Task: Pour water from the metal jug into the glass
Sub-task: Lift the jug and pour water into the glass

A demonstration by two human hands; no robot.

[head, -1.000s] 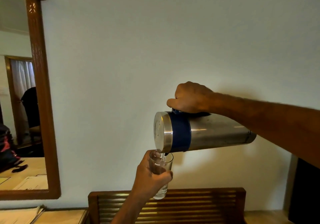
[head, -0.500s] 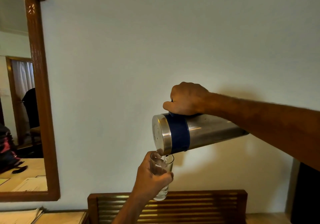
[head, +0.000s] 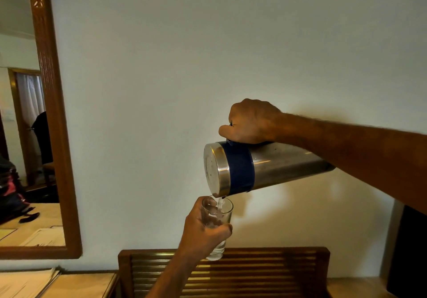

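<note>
The metal jug has a steel body, a blue band near the top and a steel lid. It lies tipped almost on its side in the air, its lid end pointing left. My right hand grips its handle from above. Water runs from the jug's spout into a clear glass just below the lid end. My left hand is wrapped around the glass and holds it upright in the air. The glass is partly filled; my fingers hide its lower half.
A wooden slatted chair back stands right below the glass. A wood-framed mirror hangs on the wall at the left. Papers lie on a table at the bottom left. A dark object fills the right edge.
My right hand has lifted the jug's base, so the jug tips more steeply toward the glass. The glass has stayed in place under the spout.
</note>
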